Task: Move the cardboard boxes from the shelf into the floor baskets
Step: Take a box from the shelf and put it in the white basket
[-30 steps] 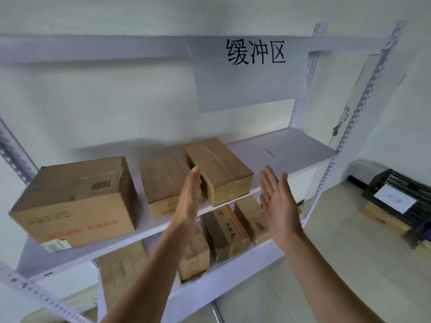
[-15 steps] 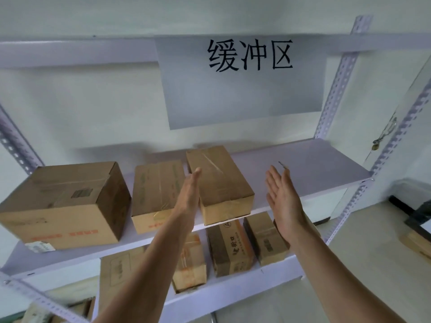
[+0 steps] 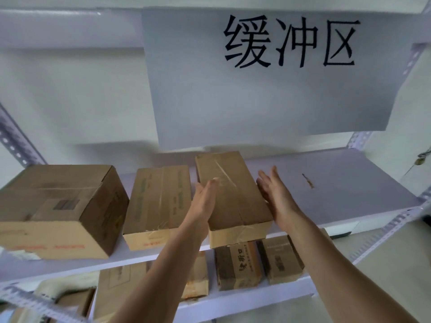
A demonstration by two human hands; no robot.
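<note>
Both hands are being brought closer to the taped box point(image 3: 233, 206) on the middle shelf point(image 3: 349, 194): left hand point(image 3: 205, 199) at its 9 o'clock, right hand point(image 3: 277, 201) at 3 o'clock, fingers straight, slightly apart; contact cannot be told. Judged: reach is being completed; next, both sides need pressing and lifting.

sign: large pale grey sheet point(image 3: 268, 101), top centre to right, hanging flat in front of the wall, lower edge running slightly downhill to the left
lettering: three big black characters 缓冲区 point(image 3: 289, 40), in the sign's upper right part
wall: plain white point(image 3: 77, 101), behind everything, soft shadow band under the sign
padlock: small, brass-coloured point(image 3: 420, 161), far right edge, hanging from a hasp, detail too blurred to read
floor: pale beige-grey point(image 3: 415, 264), lower right corner only
</note>
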